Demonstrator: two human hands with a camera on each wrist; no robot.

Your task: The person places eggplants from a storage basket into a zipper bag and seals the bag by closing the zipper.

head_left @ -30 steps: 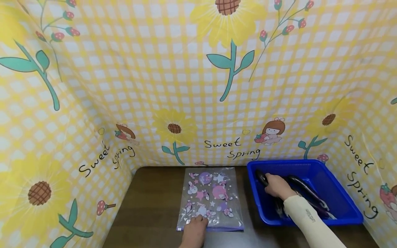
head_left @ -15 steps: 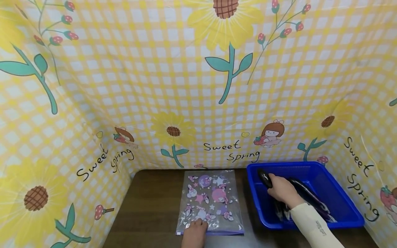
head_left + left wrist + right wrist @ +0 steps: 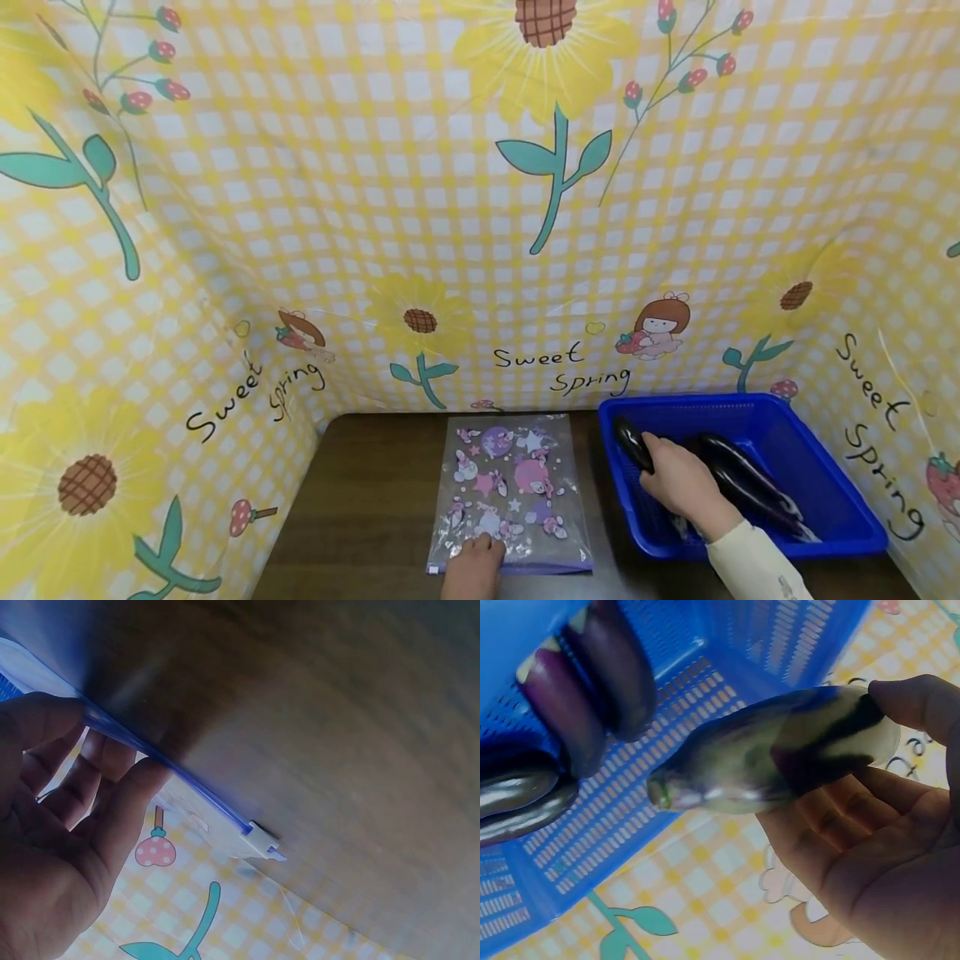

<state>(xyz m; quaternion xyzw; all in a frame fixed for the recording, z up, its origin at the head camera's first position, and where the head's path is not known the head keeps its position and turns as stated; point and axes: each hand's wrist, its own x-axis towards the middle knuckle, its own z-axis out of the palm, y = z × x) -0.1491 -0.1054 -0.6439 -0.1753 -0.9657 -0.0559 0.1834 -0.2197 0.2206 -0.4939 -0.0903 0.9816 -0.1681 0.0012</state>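
Observation:
My left hand (image 3: 473, 567) is at the near edge of a clear zip bag (image 3: 517, 533) printed with pink and purple cartoons. In the left wrist view, the fingers and thumb of the left hand (image 3: 67, 825) pinch the bag's blue zip strip (image 3: 202, 796), not far from its white slider (image 3: 260, 839). Inside the blue basket (image 3: 873, 533), my right hand (image 3: 686, 483) grips a dark purple eggplant (image 3: 632, 443) by one end. The right wrist view shows that eggplant (image 3: 742, 757) between thumb and fingers, its stem end pointing away from the right hand (image 3: 877, 847).
Several other eggplants lie in the basket, among them one long eggplant (image 3: 750, 483) right of my hand. A brown table (image 3: 360, 500) carries bag and basket. Yellow checked cloth (image 3: 420, 208) encloses the table at the back and both sides.
The right hand and its eggplant have shifted slightly within the basket. An eggplant beside the hand now shows more fully. The left hand stays at the bag's edge.

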